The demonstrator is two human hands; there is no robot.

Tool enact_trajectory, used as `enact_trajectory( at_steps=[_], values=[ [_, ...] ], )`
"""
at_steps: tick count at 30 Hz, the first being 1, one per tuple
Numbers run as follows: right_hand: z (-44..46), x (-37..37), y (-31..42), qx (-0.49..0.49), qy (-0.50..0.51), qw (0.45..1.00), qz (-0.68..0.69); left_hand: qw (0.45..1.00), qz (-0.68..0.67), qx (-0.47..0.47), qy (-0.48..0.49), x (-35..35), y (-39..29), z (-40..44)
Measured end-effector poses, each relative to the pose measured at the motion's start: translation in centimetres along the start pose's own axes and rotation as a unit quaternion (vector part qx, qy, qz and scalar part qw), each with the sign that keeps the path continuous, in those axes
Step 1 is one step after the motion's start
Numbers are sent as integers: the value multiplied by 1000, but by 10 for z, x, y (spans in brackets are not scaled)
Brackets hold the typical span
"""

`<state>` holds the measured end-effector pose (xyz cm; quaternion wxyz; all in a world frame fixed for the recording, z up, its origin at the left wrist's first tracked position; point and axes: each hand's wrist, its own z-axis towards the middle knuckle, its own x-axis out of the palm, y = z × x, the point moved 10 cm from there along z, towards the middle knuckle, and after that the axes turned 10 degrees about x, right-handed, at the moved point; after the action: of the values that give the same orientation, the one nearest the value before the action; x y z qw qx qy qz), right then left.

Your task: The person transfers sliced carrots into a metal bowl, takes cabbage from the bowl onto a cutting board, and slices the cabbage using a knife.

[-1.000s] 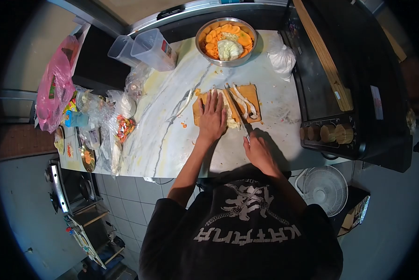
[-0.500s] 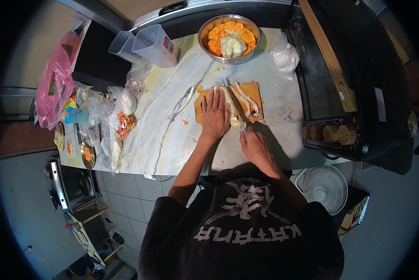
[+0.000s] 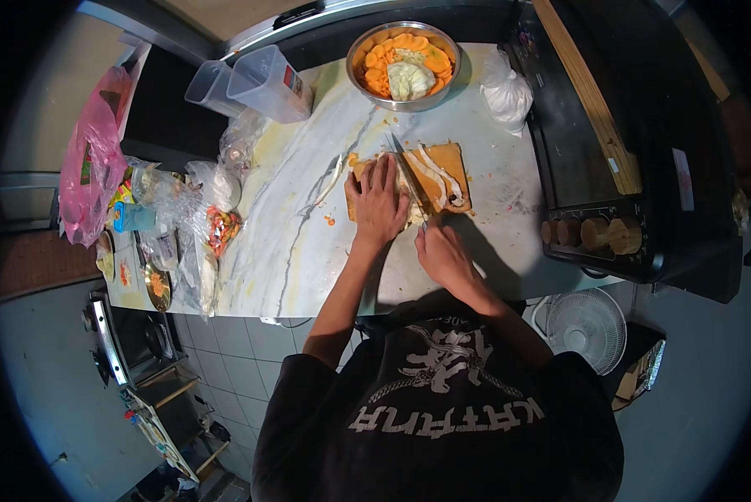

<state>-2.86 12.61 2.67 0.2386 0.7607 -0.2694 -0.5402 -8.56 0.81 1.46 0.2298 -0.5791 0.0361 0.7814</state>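
On the marble counter lies an orange-brown cutting board (image 3: 463,186). My left hand (image 3: 377,207) rests flat on its left part, fingers stretched forward and thumb apart, pressing on pale food that is mostly hidden beneath it. My right hand (image 3: 444,253) is wrapped round the handle of a kitchen knife (image 3: 412,177). The blade points away from me and lies close beside the left fingers, along the edge of the pale food pieces (image 3: 416,214). To the right of the blade, long whitish strips (image 3: 442,177) lie on the board.
A steel bowl (image 3: 352,77) with orange slices and a pale green cabbage chunk stands behind the board. A knotted white bag (image 3: 507,88) and a black oven (image 3: 593,201) are at right. Clear plastic containers (image 3: 268,84), plastic bags (image 3: 187,201) and a pink bag (image 3: 95,167) occupy the left.
My right hand and the knife have shifted slightly left, and the blade is now closer to my left fingers. My left thumb is spread further out. The camera view has moved a little.
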Motion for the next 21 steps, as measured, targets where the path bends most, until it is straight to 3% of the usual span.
enact_trajectory(
  at_steps=[5, 8, 15, 21],
  values=[
    [2, 12, 7, 4, 78, 995, -67, 1000, -27, -8, -1, 1, 3, -1],
    [7, 22, -5, 6, 41, 996, -75, 1000, -21, -12, 14, 9, 6, -3],
    [12, 22, -5, 46, 76, 992, -88, 999, -45, -12, 6, 8, 6, -2],
    [19, 21, 2, 3, 51, 994, -99, 999, -39, -9, 3, 10, 7, -1]
  ],
)
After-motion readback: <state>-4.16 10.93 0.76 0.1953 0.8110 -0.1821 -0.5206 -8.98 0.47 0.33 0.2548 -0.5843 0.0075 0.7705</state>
